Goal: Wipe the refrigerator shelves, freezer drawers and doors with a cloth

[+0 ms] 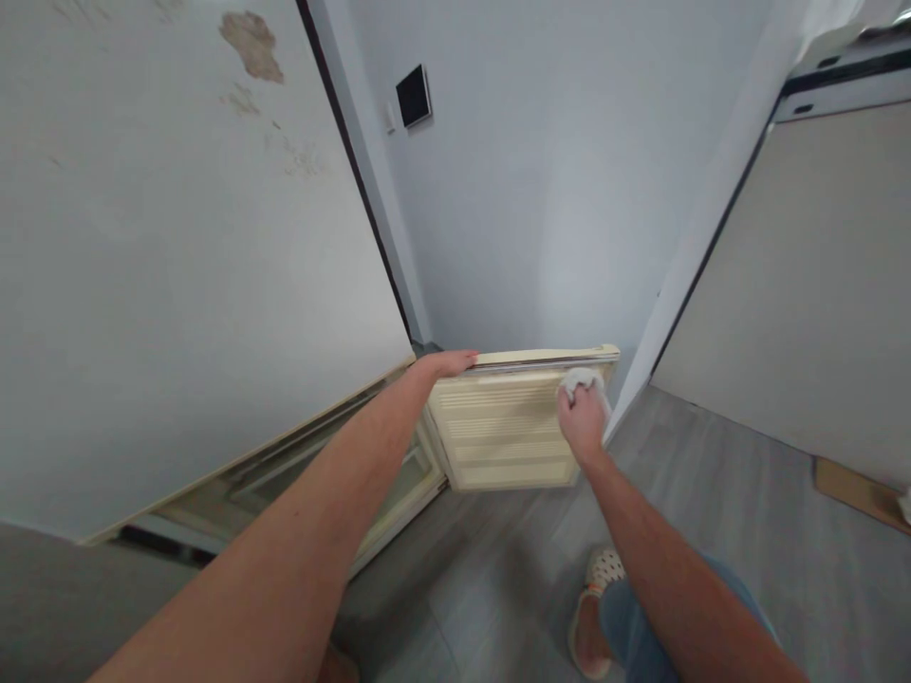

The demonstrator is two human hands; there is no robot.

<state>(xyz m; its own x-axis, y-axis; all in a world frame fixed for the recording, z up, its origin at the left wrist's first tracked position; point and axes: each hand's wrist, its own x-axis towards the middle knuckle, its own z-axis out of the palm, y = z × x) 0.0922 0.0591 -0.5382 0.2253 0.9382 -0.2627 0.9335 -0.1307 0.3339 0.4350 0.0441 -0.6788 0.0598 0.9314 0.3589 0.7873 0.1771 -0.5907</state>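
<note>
A cream fridge door (512,453) stands swung open, its ribbed inner panel facing me. Along its top edge runs a grey-looking seal strip. My left hand (452,362) grips that top edge near the hinge side. In my right hand (584,422) is a bunched white cloth (582,379), pressed to the upper outer corner of the door's inner side. The fridge (270,285) is on the left, with a broad white top that has brown stains. Its opening, partly hidden by my left arm, shows pale shelf or drawer edges.
A pale wall (527,190) with a small dark panel (414,96) rises behind the door. On the right is a large light grey panel (804,285). A flat brown piece (858,493) lies on the grey plank floor (712,474). My foot wears a perforated light clog (604,567).
</note>
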